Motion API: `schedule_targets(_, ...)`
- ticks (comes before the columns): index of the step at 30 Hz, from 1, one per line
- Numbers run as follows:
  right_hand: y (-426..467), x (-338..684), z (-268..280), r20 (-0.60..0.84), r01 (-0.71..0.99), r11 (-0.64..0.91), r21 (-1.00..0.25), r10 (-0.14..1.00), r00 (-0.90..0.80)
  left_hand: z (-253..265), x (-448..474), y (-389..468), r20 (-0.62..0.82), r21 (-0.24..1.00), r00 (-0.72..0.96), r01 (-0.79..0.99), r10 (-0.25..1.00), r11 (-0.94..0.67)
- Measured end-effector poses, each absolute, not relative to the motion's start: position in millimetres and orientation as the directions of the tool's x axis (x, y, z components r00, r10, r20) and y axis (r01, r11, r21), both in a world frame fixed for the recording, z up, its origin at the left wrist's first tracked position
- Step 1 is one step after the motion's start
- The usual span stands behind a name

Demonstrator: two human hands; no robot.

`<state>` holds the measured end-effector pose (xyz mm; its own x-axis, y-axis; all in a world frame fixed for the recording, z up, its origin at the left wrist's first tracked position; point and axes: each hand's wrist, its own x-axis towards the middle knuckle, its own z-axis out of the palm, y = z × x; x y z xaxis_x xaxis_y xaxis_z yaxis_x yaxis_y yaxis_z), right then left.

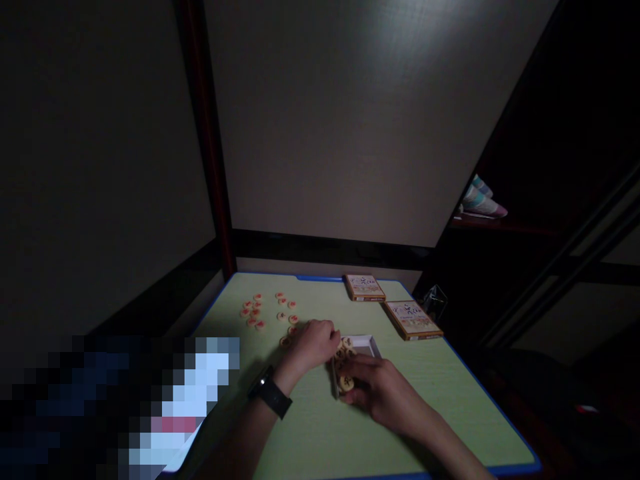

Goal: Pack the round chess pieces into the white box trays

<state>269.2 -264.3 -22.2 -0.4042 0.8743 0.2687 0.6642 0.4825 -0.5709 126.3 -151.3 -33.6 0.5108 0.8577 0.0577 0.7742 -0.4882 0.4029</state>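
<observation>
A shallow white box [371, 342] lies on the green table, with several round Chinese chess pieces with dark characters [347, 343] in its left part. My left hand [316, 343], with a dark watch [273, 393] on its wrist, is at the box's left edge. Its fingers are curled and their tips are hidden. Over the near side of the box is my right hand [383, 390], thumb and fingers closed around a Chinese chess piece [346, 383]. Red-marked Chinese chess pieces [255, 312] are scattered on the table to the left, some partly behind my left hand.
Two printed flat boxes, one at the back [365, 287] and one by the right edge [413, 319], lie on the green table [440, 413]. The table has a blue rim. A pale wall panel [340, 133] rises behind it. At lower left, an area is pixelated.
</observation>
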Motion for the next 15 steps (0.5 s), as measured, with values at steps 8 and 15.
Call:
schedule_targets(8, -266.8, 281.1, -24.2, 0.262, 0.655, 0.446, -0.610, 0.894, -0.364, -33.4, 125.7, -151.7, 0.046, 0.393, 0.521, 0.775, 0.852, -0.495)
schedule_targets(15, -268.4, 280.6, -25.1, 0.223, 0.763, 0.396, -0.510, 0.918, -0.327, -32.0, 126.1, -152.4, 0.046, 0.374, 0.523, 0.781, 0.851, -0.501)
